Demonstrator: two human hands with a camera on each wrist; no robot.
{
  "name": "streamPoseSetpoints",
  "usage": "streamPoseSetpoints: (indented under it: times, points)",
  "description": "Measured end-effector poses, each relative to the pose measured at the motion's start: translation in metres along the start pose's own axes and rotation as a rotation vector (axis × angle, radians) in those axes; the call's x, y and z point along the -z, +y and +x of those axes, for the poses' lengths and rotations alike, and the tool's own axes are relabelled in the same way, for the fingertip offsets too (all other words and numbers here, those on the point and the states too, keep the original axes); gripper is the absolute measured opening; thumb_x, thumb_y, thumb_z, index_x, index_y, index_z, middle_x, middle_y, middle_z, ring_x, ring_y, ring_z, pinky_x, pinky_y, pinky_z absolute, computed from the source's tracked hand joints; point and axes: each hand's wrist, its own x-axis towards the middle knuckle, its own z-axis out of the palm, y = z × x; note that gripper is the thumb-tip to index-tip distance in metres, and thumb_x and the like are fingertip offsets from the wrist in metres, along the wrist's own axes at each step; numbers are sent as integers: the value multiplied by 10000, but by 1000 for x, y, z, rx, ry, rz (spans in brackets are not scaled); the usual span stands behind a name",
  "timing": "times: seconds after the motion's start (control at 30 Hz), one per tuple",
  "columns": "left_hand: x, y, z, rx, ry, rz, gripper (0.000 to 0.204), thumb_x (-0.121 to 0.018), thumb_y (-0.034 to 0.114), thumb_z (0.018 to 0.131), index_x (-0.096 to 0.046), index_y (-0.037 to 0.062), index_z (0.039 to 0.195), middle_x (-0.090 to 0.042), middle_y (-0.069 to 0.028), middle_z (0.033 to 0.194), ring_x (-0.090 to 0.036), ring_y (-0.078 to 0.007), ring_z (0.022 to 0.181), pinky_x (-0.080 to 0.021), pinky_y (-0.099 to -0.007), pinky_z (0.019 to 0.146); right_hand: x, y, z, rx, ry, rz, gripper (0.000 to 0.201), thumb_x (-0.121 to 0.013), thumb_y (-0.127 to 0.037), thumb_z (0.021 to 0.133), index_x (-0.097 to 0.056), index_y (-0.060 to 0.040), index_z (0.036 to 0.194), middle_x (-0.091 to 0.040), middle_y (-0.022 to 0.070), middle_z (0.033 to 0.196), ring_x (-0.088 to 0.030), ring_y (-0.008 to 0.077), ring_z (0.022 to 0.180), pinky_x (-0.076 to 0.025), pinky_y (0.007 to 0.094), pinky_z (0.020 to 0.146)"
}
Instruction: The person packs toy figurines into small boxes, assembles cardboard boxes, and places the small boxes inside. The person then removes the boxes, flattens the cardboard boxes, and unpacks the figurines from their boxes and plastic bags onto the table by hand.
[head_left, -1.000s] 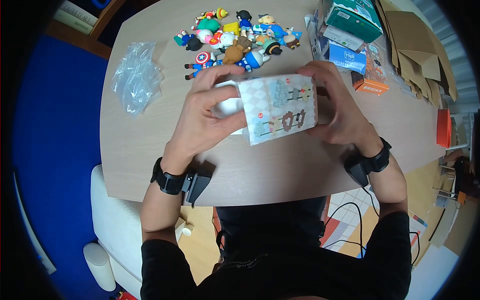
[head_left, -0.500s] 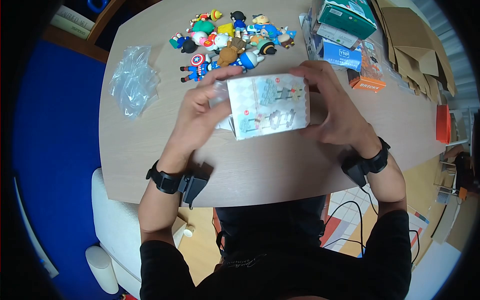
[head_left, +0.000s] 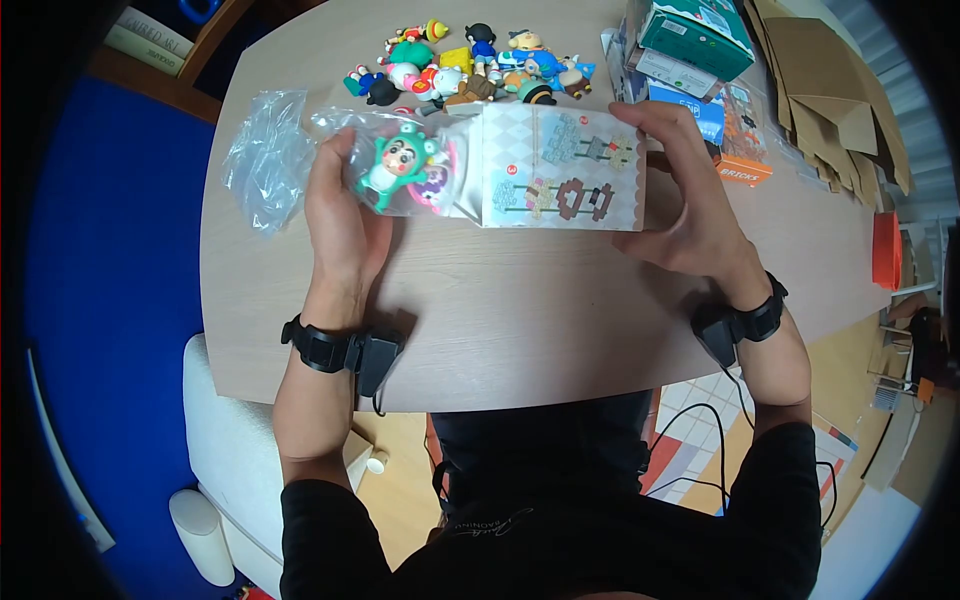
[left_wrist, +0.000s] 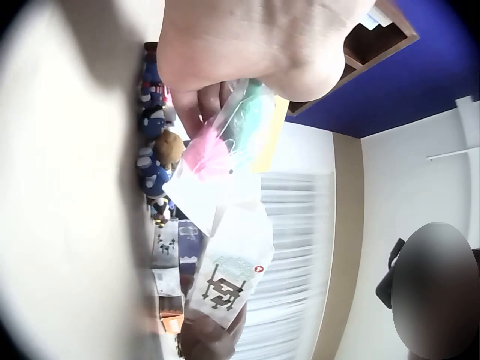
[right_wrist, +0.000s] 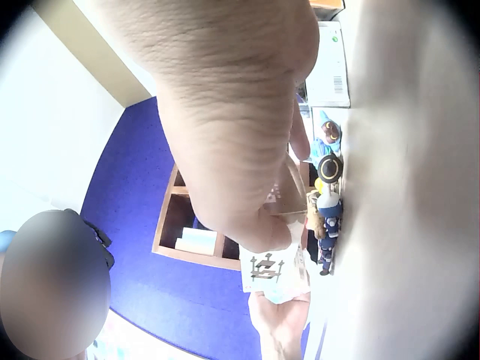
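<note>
Gripping printed carton (head_left: 565,170) at right end with right hand (head_left: 708,225); holding clear bag (head_left: 365,124) of frog-suited figure (head_left: 393,163) with left hand (head_left: 340,222), at carton's left mouth, above surface (head_left: 500,330); probably light and slippery-filmed; best held around figure's body.

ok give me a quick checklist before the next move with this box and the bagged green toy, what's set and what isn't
1. Right grip holding the white box: ok, at its right end.
2. Left grip holding the bagged toy: ok.
3. Box end facing the toy open: ok.
4. Toy out of its clear bag: not ok, it is inside.
5. Bag fully clear of the box: cannot tell, they overlap at the opening.
</note>
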Motion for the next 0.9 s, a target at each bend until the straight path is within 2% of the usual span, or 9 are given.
streamPoseSetpoints:
  times: [0.23, 0.3, 0.53, 0.6, 0.63, 0.7, 0.73, 0.8, 0.9]
  points:
    - [13, -1, 14, -44, 153, -52, 306, -419, 244, 997, -528, -4, 1140, -636, -127, 1113, -626, -232, 1047, -483, -389, 947, 5, -1, 1, 72, 60, 14, 922, -852, -69, 578, -433, -111, 1398, -456, 108, 1270, -467, 288, 1175, -474, 375, 937]
    - [15, -3, 17, -54, 148, -45, 317, -421, 247, 998, -520, -9, 1156, -635, -132, 1111, -624, -241, 1050, -477, -391, 955, 6, -1, 1, 118, 75, 26, 915, -864, -117, 595, -435, -103, 1404, -454, 113, 1271, -471, 271, 1169, -505, 354, 889]
    - [16, -1, 18, -159, 168, 6, 379, -481, 264, 985, -470, -11, 1246, -589, -157, 1204, -583, -264, 1123, -419, -406, 1024, 11, 1, -3, 169, 154, 60, 908, -886, -226, 617, -440, -110, 1400, -452, 109, 1264, -480, 272, 1149, -500, 365, 893]
    - [14, -2, 17, -136, 113, 26, 218, -438, 262, 1017, -514, 74, 1098, -600, -84, 1145, -592, -187, 1100, -466, -375, 979, 12, 0, -3, 170, 138, 44, 859, -884, -247, 634, -471, -101, 1372, -463, 109, 1240, -494, 268, 1133, -494, 360, 893]
    - [15, -1, 18, -136, 111, 26, 218, -438, 262, 1017, -514, 74, 1098, -600, -84, 1145, -592, -187, 1100, -466, -375, 979, 12, -1, -3, 171, 139, 44, 859, -884, -247, 634, -471, -101, 1372, -463, 109, 1240, -494, 268, 1133, -494, 360, 893]
    - [20, -1, 20, -99, 125, -10, 213, -467, 263, 1012, -528, 74, 1090, -586, -70, 1140, -589, -176, 1094, -473, -370, 976, 12, -4, -2, 163, -10, 85, 795, -877, -244, 645, -510, -107, 1337, -476, 102, 1210, -516, 269, 1104, -488, 352, 894]
    - [21, -1, 20, -101, 125, -8, 213, -467, 263, 1012, -528, 74, 1090, -586, -70, 1140, -589, -176, 1094, -473, -370, 976, 12, -5, -2, 164, -9, 86, 795, -877, -244, 645, -510, -107, 1337, -476, 102, 1210, -516, 269, 1104, -488, 352, 894]
    - [21, -2, 19, -125, 96, 49, 447, -542, 277, 973, -388, -4, 1285, -570, -147, 1201, -600, -242, 1095, -523, -394, 919, 11, -6, -4, 121, -145, 47, 754, -870, -234, 651, -535, -126, 1318, -482, 101, 1199, -533, 277, 1089, -478, 342, 905]
    - [15, 0, 16, -120, 120, 24, 440, -527, 240, 981, -366, -22, 1297, -537, -172, 1236, -607, -253, 1087, -536, -403, 927, 11, -6, -4, 83, -213, 39, 751, -864, -225, 653, -534, -143, 1323, -479, 103, 1208, -533, 287, 1096, -468, 341, 919]
